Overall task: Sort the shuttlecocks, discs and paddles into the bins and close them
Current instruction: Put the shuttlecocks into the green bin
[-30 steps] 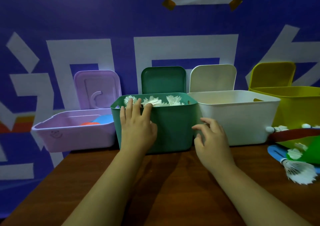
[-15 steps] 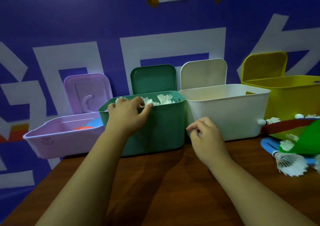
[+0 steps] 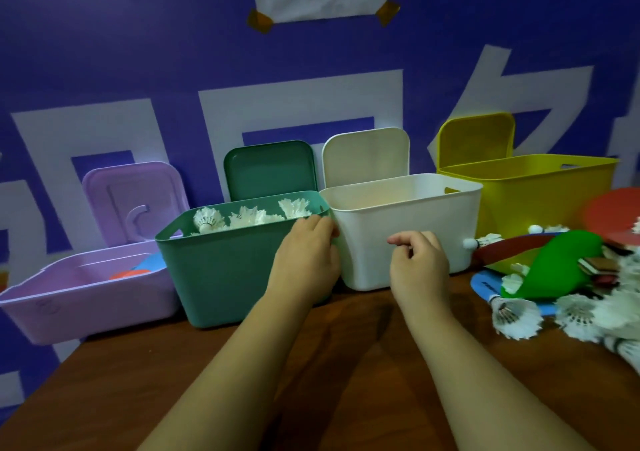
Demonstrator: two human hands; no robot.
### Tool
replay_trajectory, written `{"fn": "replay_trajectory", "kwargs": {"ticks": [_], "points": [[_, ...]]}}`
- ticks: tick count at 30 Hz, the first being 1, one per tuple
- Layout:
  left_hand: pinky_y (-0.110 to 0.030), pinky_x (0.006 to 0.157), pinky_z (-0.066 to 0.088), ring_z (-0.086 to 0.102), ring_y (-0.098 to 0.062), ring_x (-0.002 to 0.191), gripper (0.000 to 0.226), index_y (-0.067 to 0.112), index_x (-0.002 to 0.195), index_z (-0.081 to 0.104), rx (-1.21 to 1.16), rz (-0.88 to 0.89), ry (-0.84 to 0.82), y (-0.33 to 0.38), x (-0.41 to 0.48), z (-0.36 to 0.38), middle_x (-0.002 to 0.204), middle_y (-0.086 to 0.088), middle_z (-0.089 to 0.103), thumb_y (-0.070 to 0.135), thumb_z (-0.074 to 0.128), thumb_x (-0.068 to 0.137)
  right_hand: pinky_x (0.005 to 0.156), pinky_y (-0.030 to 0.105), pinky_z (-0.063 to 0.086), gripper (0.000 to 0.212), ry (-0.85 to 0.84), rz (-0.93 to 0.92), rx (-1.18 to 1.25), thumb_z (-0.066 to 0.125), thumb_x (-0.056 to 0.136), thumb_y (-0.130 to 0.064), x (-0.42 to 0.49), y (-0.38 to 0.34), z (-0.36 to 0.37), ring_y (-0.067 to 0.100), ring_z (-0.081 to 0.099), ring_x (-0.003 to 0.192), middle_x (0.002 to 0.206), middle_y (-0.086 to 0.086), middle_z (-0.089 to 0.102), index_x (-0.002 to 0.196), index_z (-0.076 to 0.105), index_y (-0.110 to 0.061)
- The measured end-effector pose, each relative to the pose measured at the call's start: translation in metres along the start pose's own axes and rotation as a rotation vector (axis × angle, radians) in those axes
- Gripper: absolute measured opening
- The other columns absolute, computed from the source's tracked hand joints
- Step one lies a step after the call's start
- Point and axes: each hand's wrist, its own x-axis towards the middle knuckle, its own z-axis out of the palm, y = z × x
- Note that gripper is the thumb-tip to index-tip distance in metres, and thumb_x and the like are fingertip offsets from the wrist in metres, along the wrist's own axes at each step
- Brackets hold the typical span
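The green bin (image 3: pixel 221 270) holds several white shuttlecocks (image 3: pixel 249 216). My left hand (image 3: pixel 304 256) lies on its front right corner, fingers curled over the rim. My right hand (image 3: pixel 419 263) hovers in front of the white bin (image 3: pixel 398 208), fingers loosely curled with nothing in them. The purple bin (image 3: pixel 86 291) at the left holds an orange disc (image 3: pixel 128 274) and a blue disc (image 3: pixel 150 262). The yellow bin (image 3: pixel 540 201) stands at the right. All the bins are open. Their lids lean on the wall behind.
A pile lies at the right of the brown table (image 3: pixel 346 364): loose shuttlecocks (image 3: pixel 516 315), a green paddle (image 3: pixel 561 263), a red paddle (image 3: pixel 509 246), a blue disc (image 3: pixel 485 282) and a red disc (image 3: pixel 613 215). The table's left edge runs under the purple bin.
My left hand slid along the green bin's rim from the left part to the right corner. My right hand shifted right, in front of the white bin. The view turned right.
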Motion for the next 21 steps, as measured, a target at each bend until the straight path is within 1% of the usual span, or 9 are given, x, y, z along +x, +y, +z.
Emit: {"fn": "replay_trajectory", "kwargs": {"ticks": [2,4,6,9,13,15,18,19,21], "points": [[-0.042,0.080,0.049,0.050,-0.022,0.097,0.016,0.019,0.106,0.060,-0.029,-0.026,-0.037,0.008,-0.003,0.007,0.103,0.003,0.057,0.018,0.049,0.094,0.080,0.022,0.044,0.029,0.014,0.079,0.031,0.049,0.100,-0.006,0.001,-0.004,-0.010,0.014,0.056,0.103,0.110,-0.006,0.057,0.099,0.070,-0.026],[-0.041,0.082,0.052,0.053,-0.020,0.098,0.019,0.022,0.108,0.062,-0.069,-0.054,-0.074,0.020,-0.004,0.013,0.104,0.005,0.059,0.019,0.049,0.095,0.085,0.026,0.044,0.026,-0.029,0.095,0.017,0.052,0.099,-0.007,0.005,-0.007,-0.022,0.015,0.056,0.103,0.112,-0.005,0.057,0.102,0.069,-0.025],[-0.041,0.084,0.055,0.057,-0.017,0.100,0.021,0.025,0.109,0.064,-0.104,-0.073,-0.142,0.033,-0.004,0.019,0.107,0.006,0.062,0.019,0.049,0.096,0.084,0.027,0.043,0.023,-0.082,0.050,-0.058,0.054,0.099,-0.009,0.008,-0.005,-0.042,0.015,0.056,0.102,0.112,-0.006,0.058,0.103,0.070,-0.025],[-0.041,0.084,0.058,0.062,-0.017,0.095,0.021,0.028,0.108,0.067,-0.201,-0.102,-0.264,0.062,-0.002,0.034,0.109,0.006,0.065,0.022,0.051,0.095,0.086,0.031,0.048,0.021,-0.107,-0.064,-0.203,0.055,0.099,-0.012,0.007,0.007,-0.083,0.016,0.056,0.104,0.108,-0.006,0.059,0.098,0.070,-0.026],[-0.030,0.088,0.051,0.065,-0.023,0.105,0.021,0.021,0.113,0.072,-0.352,-0.085,-0.380,0.125,0.007,0.061,0.114,-0.002,0.071,0.020,0.058,0.097,0.089,0.039,0.050,0.020,0.007,-0.166,-0.278,0.054,0.092,-0.012,0.002,0.027,-0.144,0.023,0.058,0.103,0.102,-0.004,0.062,0.091,0.070,-0.022],[-0.027,0.083,0.045,0.065,-0.024,0.104,0.019,0.019,0.115,0.069,-0.447,-0.090,-0.417,0.160,0.006,0.075,0.113,-0.005,0.072,0.023,0.063,0.097,0.091,0.045,0.050,0.018,0.060,-0.174,-0.376,0.055,0.091,-0.011,-0.003,0.038,-0.172,0.023,0.054,0.102,0.100,-0.004,0.060,0.091,0.069,-0.022],[-0.033,0.078,0.042,0.060,-0.022,0.098,0.021,0.021,0.110,0.054,-0.558,-0.084,-0.333,0.201,-0.015,0.095,0.107,-0.002,0.060,0.033,0.065,0.096,0.096,0.049,0.047,0.018,0.188,-0.186,-0.608,0.060,0.088,-0.013,-0.019,0.057,-0.208,0.026,0.051,0.109,0.109,-0.001,0.059,0.100,0.069,-0.022],[-0.036,0.082,0.043,0.056,-0.022,0.101,0.026,0.020,0.115,0.051,-0.516,-0.042,-0.275,0.210,-0.025,0.103,0.111,-0.002,0.056,0.035,0.064,0.097,0.099,0.049,0.046,0.022,0.223,-0.181,-0.684,0.063,0.086,-0.014,-0.025,0.063,-0.217,0.028,0.051,0.113,0.115,0.000,0.058,0.105,0.068,-0.022],[-0.039,0.095,0.046,0.051,-0.024,0.111,0.044,0.018,0.135,0.046,-0.371,0.049,-0.210,0.221,-0.041,0.115,0.123,-0.005,0.050,0.038,0.060,0.098,0.104,0.050,0.043,0.032,0.270,-0.144,-0.783,0.065,0.082,-0.018,-0.037,0.075,-0.228,0.030,0.049,0.122,0.129,0.002,0.054,0.114,0.067,-0.024]]}}
